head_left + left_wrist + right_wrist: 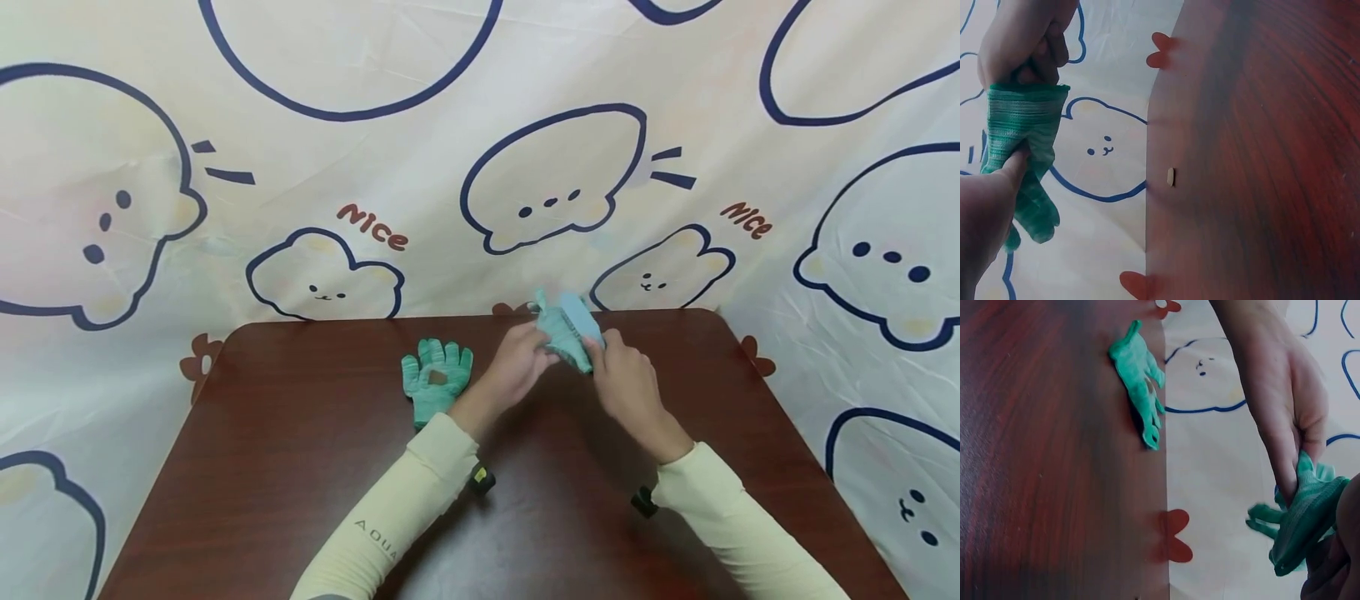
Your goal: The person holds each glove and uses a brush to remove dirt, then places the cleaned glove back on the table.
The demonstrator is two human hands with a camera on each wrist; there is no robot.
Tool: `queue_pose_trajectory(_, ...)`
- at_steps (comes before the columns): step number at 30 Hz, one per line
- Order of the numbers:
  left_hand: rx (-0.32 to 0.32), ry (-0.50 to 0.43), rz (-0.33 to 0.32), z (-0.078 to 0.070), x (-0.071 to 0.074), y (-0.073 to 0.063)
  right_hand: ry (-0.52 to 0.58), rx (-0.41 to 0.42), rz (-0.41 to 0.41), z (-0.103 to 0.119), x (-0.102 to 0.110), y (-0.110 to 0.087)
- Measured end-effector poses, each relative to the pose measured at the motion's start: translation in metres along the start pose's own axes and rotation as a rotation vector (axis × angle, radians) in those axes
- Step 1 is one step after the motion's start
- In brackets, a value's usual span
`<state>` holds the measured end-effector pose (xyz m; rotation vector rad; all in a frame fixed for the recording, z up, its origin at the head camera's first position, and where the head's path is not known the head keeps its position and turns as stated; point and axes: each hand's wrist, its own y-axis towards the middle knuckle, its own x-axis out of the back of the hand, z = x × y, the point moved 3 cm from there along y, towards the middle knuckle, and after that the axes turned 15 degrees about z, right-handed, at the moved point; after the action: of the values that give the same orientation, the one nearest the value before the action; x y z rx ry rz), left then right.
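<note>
In the head view, a green knit glove (557, 327) is held up between both hands near the table's far edge. My left hand (517, 364) pinches it on its left side, with a thumb pressed into the knit in the left wrist view. My right hand (628, 377) grips the cuff end, and the glove's fingers (1038, 212) hang toward the left hand. A pale blue strip along the glove's right side is unclear in kind. A second green glove (431, 404) lies flat on the table, left of my left forearm, with a brown patch on it.
The brown wooden table (300, 467) has rounded far corners. Close behind it hangs a pale cloth (420, 167) with cartoon bears. A small tan piece (1171, 177) lies near the table edge. Dark devices (481, 479) sit at the wrists.
</note>
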<state>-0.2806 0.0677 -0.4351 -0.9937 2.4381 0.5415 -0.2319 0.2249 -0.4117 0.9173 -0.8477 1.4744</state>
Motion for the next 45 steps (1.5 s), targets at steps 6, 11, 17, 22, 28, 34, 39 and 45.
queue_pose_trajectory(6, -0.006, -0.02, 0.01, 0.004, -0.002, -0.001, 0.043, -0.071, 0.003, -0.017, 0.007, 0.006)
queue_pose_trajectory(11, 0.007, 0.036, -0.005, 0.005, -0.002, -0.001, 0.07, -0.061, -0.031, -0.023, 0.014, 0.005)
queue_pose_trajectory(17, -0.005, 0.03, -0.012, 0.0, -0.002, -0.001, 0.104, 0.075, 0.006, -0.004, 0.011, -0.007)
queue_pose_trajectory(22, -0.006, -0.005, -0.001, -0.002, -0.005, -0.001, 0.02, 0.111, 0.044, 0.006, -0.003, -0.012)
queue_pose_trajectory(28, 0.008, -0.04, -0.014, -0.004, -0.01, -0.001, -0.029, 0.056, -0.071, 0.001, -0.004, -0.011)
queue_pose_trajectory(34, 0.018, -0.068, -0.011, -0.003, -0.013, -0.001, 0.001, -0.009, -0.066, -0.009, 0.003, -0.003)
queue_pose_trajectory(39, 0.032, -0.059, -0.033, -0.005, -0.012, -0.005, 0.064, -0.069, -0.069, -0.026, 0.013, 0.002)
queue_pose_trajectory(45, 0.024, -0.045, -0.041, -0.011, -0.009, -0.004, 0.144, 0.041, -0.013, -0.008, 0.017, -0.007)
